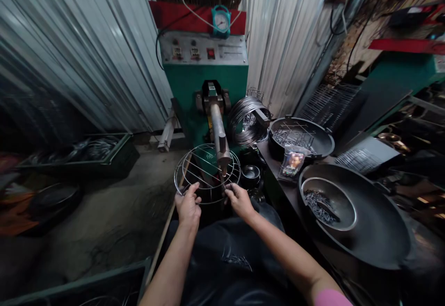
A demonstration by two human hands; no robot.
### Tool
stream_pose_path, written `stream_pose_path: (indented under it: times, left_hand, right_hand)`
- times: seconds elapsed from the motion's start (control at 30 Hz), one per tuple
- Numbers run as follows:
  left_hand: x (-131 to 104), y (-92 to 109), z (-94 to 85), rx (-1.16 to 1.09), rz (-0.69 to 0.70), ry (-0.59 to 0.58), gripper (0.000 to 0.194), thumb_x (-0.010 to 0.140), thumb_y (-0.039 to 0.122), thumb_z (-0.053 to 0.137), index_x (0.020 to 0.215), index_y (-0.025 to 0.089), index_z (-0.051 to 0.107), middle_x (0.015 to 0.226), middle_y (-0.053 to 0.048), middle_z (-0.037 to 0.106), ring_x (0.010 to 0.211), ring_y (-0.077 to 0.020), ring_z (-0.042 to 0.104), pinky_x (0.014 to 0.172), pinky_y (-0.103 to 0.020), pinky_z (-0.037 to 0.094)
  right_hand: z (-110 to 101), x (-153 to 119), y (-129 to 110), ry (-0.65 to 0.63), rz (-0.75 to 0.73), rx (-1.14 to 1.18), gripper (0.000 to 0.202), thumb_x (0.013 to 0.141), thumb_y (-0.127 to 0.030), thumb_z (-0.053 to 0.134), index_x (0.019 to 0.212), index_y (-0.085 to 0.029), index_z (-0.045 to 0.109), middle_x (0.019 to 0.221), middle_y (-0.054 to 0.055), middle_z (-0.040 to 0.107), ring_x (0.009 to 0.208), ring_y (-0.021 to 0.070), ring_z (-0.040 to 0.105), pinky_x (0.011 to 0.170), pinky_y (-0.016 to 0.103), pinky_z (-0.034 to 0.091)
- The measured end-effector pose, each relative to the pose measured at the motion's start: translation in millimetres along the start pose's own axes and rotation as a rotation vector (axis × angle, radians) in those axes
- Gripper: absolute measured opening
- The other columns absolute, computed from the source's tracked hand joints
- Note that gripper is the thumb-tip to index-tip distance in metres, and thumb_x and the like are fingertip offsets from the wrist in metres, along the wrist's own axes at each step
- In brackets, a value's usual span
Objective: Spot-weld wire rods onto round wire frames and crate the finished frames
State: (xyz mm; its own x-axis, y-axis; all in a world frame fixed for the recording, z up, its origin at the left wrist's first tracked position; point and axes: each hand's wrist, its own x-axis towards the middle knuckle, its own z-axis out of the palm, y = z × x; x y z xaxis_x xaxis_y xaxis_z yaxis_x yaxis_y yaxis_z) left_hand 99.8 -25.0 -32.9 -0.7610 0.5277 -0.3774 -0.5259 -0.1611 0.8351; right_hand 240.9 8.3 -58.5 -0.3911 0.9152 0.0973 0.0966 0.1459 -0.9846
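Observation:
A round wire rack (194, 170) with parallel bars inside a double ring is held level under the electrode arm (218, 132) of a green spot welding machine (187, 81). My left hand (188, 206) is closed on the rack's near left rim, thumb on top. My right hand (239, 199) pinches at the near right rim, just below the electrode tip; whether a small wire piece is also between those fingers I cannot make out. Loose short wire pieces (237, 260) lie on the dark apron over my lap.
At right, a large black pan (378, 232) holds a metal bowl (339, 199) of small wire pieces. Behind it stand another pan (325, 146) with wire parts, a plastic packet (292, 162) and a wire coil (239, 120). Green bins (118, 150) sit at left.

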Motion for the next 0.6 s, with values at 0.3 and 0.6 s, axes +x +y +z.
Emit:
stream_pose_path:
  times: [0.3, 0.6]
  left_hand:
    - [3.1, -4.6, 7.3, 0.029, 0.015, -0.003, 0.054, 0.043, 0.019, 0.073, 0.083, 0.022, 0.037, 0.059, 0.011, 0.04, 0.041, -0.0017, 0.029, 0.037, -0.016, 0.02]
    - [1.6, -6.1, 5.0, -0.001, 0.022, 0.021, 0.054, 0.043, 0.019, 0.073, 0.083, 0.022, 0.037, 0.061, 0.011, 0.039, 0.042, -0.0017, 0.028, 0.036, -0.016, 0.021]
  right_hand:
    - [-8.6, 5.3, -2.5, -0.001, 0.011, 0.011, 0.01, 0.077, -0.026, 0.045, 0.077, -0.019, 0.051, 0.065, -0.002, 0.058, 0.045, 0.0092, 0.053, 0.047, 0.021, 0.042]
    - [-7.2, 3.6, -0.2, 0.074, -0.033, -0.069, 0.012, 0.08, -0.029, 0.046, 0.079, -0.019, 0.053, 0.064, -0.001, 0.06, 0.047, 0.0111, 0.055, 0.049, 0.022, 0.043]
